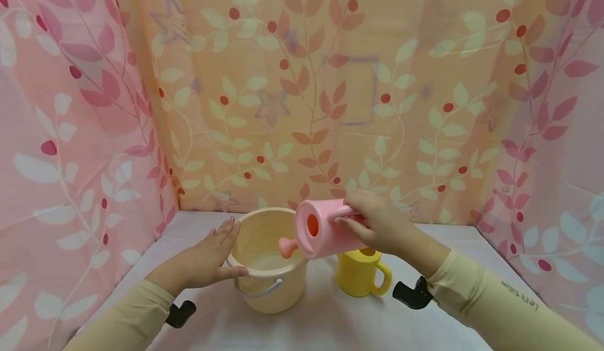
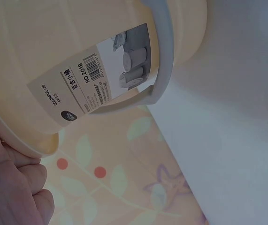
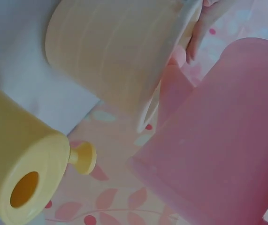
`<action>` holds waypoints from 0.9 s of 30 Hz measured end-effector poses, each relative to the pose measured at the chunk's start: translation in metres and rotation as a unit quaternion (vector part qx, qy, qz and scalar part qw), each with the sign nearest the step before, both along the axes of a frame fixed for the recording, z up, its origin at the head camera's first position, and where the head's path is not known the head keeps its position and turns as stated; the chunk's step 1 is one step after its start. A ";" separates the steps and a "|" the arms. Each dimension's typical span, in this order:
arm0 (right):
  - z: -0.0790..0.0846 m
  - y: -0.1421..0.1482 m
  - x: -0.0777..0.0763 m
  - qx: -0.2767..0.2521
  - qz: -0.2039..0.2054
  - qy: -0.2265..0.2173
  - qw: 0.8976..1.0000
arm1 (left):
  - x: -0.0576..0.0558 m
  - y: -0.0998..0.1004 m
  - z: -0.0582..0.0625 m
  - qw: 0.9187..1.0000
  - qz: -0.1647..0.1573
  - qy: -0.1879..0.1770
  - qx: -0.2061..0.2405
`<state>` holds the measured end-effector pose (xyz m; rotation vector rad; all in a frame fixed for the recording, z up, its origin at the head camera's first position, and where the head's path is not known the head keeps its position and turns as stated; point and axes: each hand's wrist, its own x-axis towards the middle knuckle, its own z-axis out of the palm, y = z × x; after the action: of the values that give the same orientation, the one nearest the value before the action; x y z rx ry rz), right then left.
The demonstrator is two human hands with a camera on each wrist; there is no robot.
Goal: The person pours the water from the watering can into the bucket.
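My right hand (image 1: 375, 220) grips the handle of a pink toy watering can (image 1: 330, 233), its fingers curled round it. The can is tipped to the left, its sprinkler head over the mouth of a cream plastic bucket (image 1: 278, 288). In the right wrist view the can's pink body (image 3: 218, 140) fills the right side, beside the bucket (image 3: 105, 51). My left hand (image 1: 207, 259) rests against the bucket's left rim, fingers extended, thumb lying on the near rim. The left wrist view shows the bucket's label (image 2: 87, 75) and fingertips (image 2: 30, 178) at the rim.
A yellow toy watering can (image 1: 356, 275) stands upright right of the bucket, partly behind the pink one. The bucket's grey handle (image 1: 264, 289) hangs down in front. A white tabletop (image 1: 349, 327) lies beneath, and patterned curtains (image 1: 306, 88) enclose the back and sides.
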<state>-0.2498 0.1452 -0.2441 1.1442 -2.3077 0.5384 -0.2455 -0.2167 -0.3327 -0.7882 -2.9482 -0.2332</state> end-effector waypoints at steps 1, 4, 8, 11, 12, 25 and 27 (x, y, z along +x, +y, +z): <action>-0.001 0.001 0.000 -0.007 -0.006 -0.011 1.000 | 0.000 0.000 0.000 1.000 0.000 0.001 0.000; -0.003 0.004 0.000 -0.025 -0.020 -0.032 0.999 | 0.001 0.000 0.001 1.000 0.000 0.002 0.001; -0.007 0.009 -0.002 -0.053 -0.038 -0.052 0.996 | 0.001 0.000 0.001 1.000 0.001 0.001 0.002; -0.011 0.014 -0.004 -0.084 -0.046 -0.084 0.992 | 0.000 0.000 0.001 1.000 0.001 0.001 0.004; -0.012 0.015 -0.004 -0.097 -0.044 -0.102 0.989 | 0.000 0.000 0.000 1.000 0.002 0.001 0.004; -0.023 0.039 -0.001 -0.186 -0.094 -0.194 0.959 | 0.001 0.001 0.002 1.000 0.008 -0.005 -0.002; -0.026 0.045 0.001 -0.200 -0.105 -0.197 0.954 | 0.001 0.001 0.002 1.000 0.007 -0.006 0.000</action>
<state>-0.2485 0.1898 -0.2699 0.6297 -2.4442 1.1737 -0.2445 -0.2158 -0.3305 -0.7678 -2.9649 -0.2384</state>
